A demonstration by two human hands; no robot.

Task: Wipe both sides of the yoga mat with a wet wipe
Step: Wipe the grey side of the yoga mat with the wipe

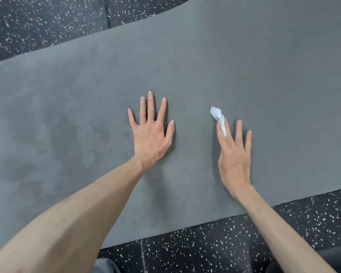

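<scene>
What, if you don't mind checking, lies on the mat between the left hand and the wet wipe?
Nothing: in the head view only bare grey yoga mat lies between the flat left hand and the crumpled wet wipe at the right hand's fingertips.

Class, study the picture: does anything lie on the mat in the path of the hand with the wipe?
Only the left hand, which lies flat on the yoga mat just left of the right hand that holds the wet wipe. Ahead and to the right, nothing visible lies on the mat.
</scene>
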